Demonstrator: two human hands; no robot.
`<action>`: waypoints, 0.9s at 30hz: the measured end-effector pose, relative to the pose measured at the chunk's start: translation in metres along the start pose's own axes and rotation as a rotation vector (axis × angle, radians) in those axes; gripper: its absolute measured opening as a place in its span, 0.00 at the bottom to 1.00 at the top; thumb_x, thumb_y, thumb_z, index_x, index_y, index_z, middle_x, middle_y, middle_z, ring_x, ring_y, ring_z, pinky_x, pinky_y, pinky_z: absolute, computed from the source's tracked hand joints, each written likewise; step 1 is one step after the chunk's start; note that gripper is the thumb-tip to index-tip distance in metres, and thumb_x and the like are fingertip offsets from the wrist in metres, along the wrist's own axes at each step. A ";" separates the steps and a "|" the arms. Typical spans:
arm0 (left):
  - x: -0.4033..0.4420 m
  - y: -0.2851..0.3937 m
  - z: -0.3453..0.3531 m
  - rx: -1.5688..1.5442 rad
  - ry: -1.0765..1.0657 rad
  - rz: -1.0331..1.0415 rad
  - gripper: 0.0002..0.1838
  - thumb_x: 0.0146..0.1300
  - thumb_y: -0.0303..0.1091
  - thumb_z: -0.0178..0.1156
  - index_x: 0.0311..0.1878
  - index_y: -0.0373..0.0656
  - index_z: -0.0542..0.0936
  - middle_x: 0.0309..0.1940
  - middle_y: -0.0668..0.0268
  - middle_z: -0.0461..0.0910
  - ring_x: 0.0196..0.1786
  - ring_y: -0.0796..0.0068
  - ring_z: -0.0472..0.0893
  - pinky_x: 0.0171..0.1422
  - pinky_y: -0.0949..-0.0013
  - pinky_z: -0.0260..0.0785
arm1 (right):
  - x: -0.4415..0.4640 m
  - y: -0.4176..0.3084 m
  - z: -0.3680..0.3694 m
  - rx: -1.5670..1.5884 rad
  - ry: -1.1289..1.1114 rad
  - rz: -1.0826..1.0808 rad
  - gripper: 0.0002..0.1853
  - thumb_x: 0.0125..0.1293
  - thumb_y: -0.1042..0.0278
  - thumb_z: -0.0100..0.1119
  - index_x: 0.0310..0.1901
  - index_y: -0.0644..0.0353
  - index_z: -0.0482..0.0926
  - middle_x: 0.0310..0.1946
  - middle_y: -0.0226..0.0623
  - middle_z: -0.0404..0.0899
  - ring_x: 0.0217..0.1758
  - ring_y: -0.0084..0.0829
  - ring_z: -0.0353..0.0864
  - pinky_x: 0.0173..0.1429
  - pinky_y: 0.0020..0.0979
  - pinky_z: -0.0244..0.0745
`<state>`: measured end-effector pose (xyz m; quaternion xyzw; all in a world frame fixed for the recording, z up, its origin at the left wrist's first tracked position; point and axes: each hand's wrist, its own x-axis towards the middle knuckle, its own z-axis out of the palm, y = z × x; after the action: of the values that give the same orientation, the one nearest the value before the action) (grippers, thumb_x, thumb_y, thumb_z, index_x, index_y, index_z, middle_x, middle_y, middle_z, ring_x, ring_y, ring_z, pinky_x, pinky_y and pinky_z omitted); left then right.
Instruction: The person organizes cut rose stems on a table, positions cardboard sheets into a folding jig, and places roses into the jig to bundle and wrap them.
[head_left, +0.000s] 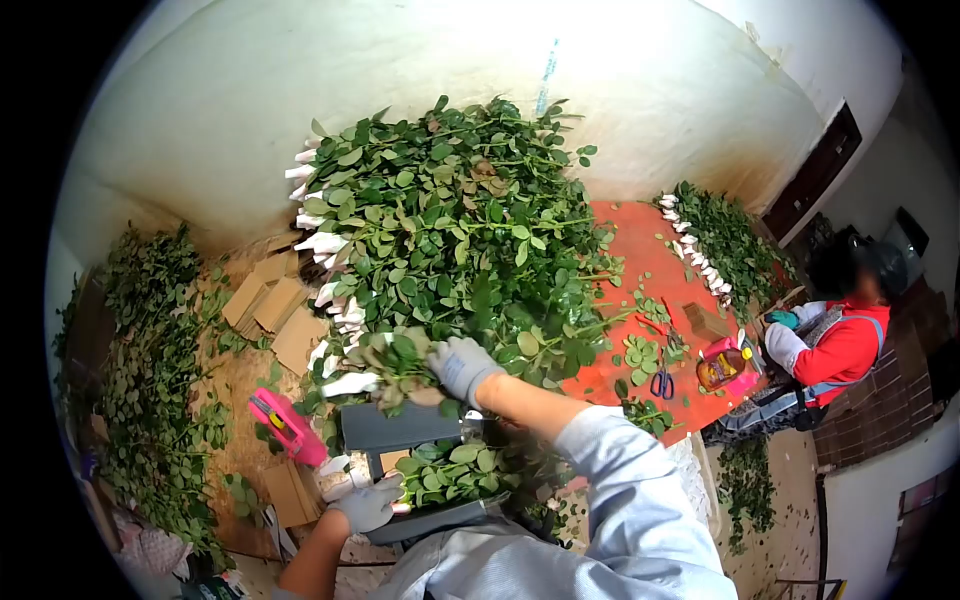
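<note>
My right hand [465,370], in a grey glove, is closed around the leafy stem of a rose [400,362] at the front of a large pile. White sleeves cover the flower heads, which face left. Lower down, my left hand [370,505], also gloved, has its fingers closed at the head end of another leafy rose [455,472]. Its exact grip is partly hidden. Between my hands sits a dark grey tray or box [395,427]. A small roll of white material [343,476] lies beside my left hand.
A pink tape dispenser [287,425] and cardboard pieces [297,338] lie left. On the red table surface [630,225] are scissors [662,384], a bottle [722,370] and more sleeved roses [735,240]. A person in red [845,335] works at right. Leafy stems [150,400] line the left side.
</note>
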<state>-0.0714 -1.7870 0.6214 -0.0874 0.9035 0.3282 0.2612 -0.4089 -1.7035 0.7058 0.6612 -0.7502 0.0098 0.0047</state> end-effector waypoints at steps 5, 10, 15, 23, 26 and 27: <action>-0.002 0.005 -0.003 0.007 -0.005 -0.029 0.26 0.76 0.51 0.50 0.67 0.46 0.78 0.79 0.57 0.63 0.77 0.53 0.66 0.79 0.58 0.60 | -0.021 0.023 0.094 0.077 -0.239 0.094 0.17 0.69 0.69 0.55 0.58 0.57 0.78 0.53 0.46 0.82 0.57 0.47 0.84 0.56 0.44 0.81; -0.003 0.007 -0.005 0.004 -0.012 -0.031 0.24 0.72 0.40 0.48 0.67 0.46 0.78 0.79 0.57 0.62 0.76 0.52 0.68 0.79 0.58 0.61 | -0.027 0.007 0.089 0.222 -0.406 0.119 0.18 0.69 0.66 0.55 0.59 0.58 0.77 0.56 0.50 0.82 0.59 0.50 0.83 0.59 0.44 0.80; -0.003 0.006 -0.007 -0.034 -0.028 -0.039 0.24 0.71 0.38 0.48 0.67 0.45 0.77 0.79 0.56 0.61 0.75 0.51 0.68 0.78 0.57 0.62 | -0.032 0.010 0.096 0.333 -0.441 0.096 0.21 0.67 0.63 0.59 0.61 0.56 0.78 0.52 0.51 0.83 0.57 0.52 0.83 0.60 0.46 0.80; -0.001 -0.004 0.004 0.042 0.041 0.042 0.23 0.66 0.34 0.48 0.63 0.43 0.78 0.75 0.55 0.66 0.69 0.50 0.75 0.73 0.54 0.67 | 0.003 0.072 0.049 0.154 -0.163 0.289 0.17 0.70 0.62 0.55 0.56 0.60 0.78 0.52 0.47 0.81 0.59 0.47 0.81 0.61 0.45 0.77; 0.000 0.000 -0.001 0.048 0.065 0.059 0.22 0.64 0.34 0.49 0.60 0.43 0.79 0.72 0.56 0.69 0.64 0.50 0.79 0.69 0.53 0.71 | -0.017 0.103 0.066 0.000 -0.480 0.351 0.22 0.72 0.50 0.52 0.59 0.56 0.77 0.57 0.44 0.82 0.63 0.44 0.80 0.64 0.46 0.72; -0.003 0.005 -0.005 0.032 0.080 0.051 0.21 0.64 0.34 0.49 0.59 0.43 0.79 0.72 0.57 0.70 0.62 0.49 0.79 0.67 0.53 0.71 | -0.028 0.108 0.064 0.007 -0.582 0.374 0.25 0.73 0.46 0.51 0.59 0.56 0.77 0.58 0.44 0.82 0.64 0.44 0.80 0.65 0.47 0.70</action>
<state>-0.0726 -1.7864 0.6295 -0.0732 0.9203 0.3166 0.2179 -0.5123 -1.6631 0.6407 0.4872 -0.8282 -0.1761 -0.2136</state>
